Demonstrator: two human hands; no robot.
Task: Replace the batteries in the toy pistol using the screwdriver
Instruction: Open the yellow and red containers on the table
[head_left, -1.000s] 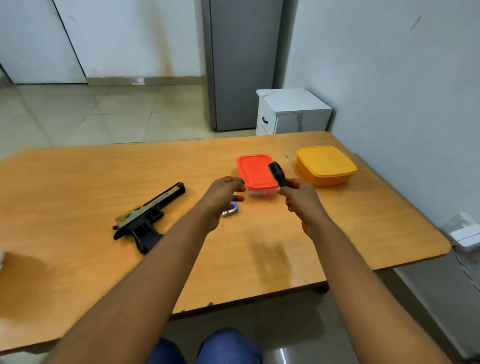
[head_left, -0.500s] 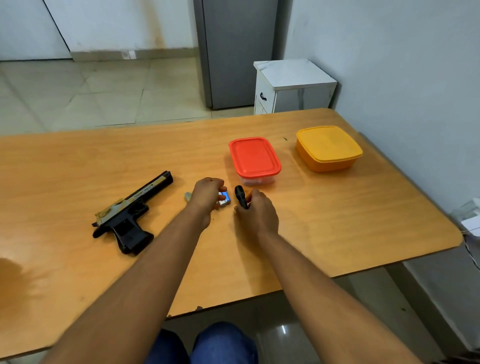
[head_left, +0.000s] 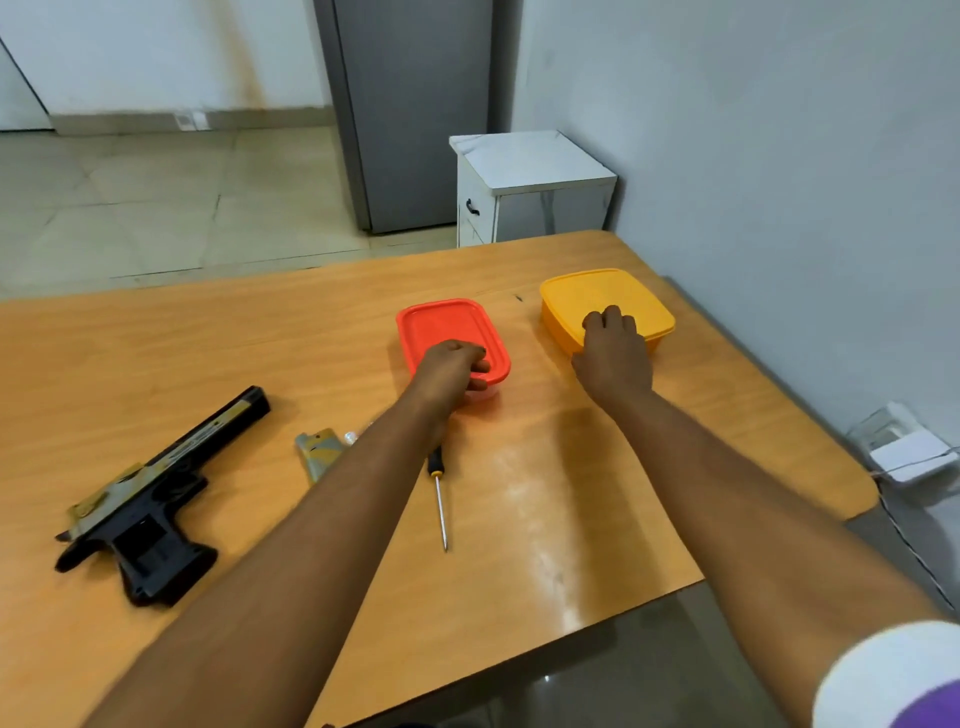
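My left hand (head_left: 452, 371) gripped the red box (head_left: 449, 327); my right hand (head_left: 613, 353) curled over the yellow box's (head_left: 605, 296) near edge. The toy pistol (head_left: 150, 499) lay far left — light, rigid plastic, I judged — best held by its grip. The screwdriver (head_left: 439, 491) lay loose between my arms.

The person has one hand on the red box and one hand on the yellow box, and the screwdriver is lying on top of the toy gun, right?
Nearly. The left hand is on the red box and the right hand is on the yellow box. But the screwdriver isn't on the toy gun. The head view shows it lying on the table, apart from the gun, between the arms.
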